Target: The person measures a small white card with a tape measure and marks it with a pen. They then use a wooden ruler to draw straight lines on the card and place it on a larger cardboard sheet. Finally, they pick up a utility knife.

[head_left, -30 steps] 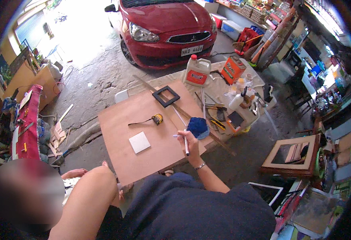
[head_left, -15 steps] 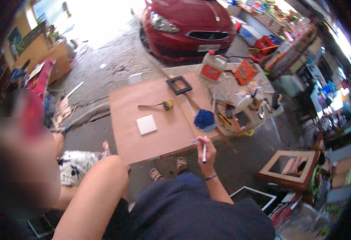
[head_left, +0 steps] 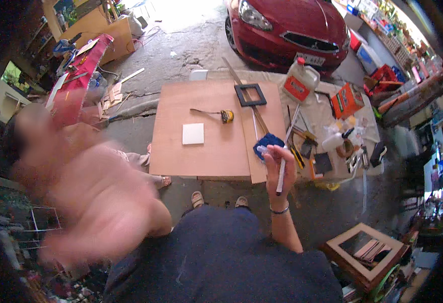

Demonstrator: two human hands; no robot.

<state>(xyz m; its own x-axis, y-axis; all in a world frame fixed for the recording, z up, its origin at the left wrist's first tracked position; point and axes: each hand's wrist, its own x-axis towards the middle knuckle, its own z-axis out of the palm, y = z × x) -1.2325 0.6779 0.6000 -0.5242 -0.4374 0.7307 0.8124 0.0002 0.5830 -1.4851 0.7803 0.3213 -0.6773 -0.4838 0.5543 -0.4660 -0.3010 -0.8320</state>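
Slim white pen with a dark end (head_left: pixel 281 179) sits in the right hand (head_left: pixel 289 174), fingers loosely curled round it, long axis fore-and-aft, just right of the flat brown board's (head_left: pixel 201 164) near edge; left fingers can't be made out.

On my feed the pen (head_left: pixel 281 183) reads as smooth plastic, the brown board (head_left: pixel 201 160) as flat, matt wood sheet, and the white square (head_left: pixel 193 134) as dull and even. The black frame (head_left: pixel 240 96) looks matt too. I make out rough, nubby blue cloth (head_left: pixel 264 142), wrinkled fabric (head_left: pixel 269 77) over the bench (head_left: pixel 198 74), a hazy plastic jug (head_left: pixel 308 77), glossy paint on the red car (head_left: pixel 294 22) and a coarse concrete floor (head_left: pixel 181 70)
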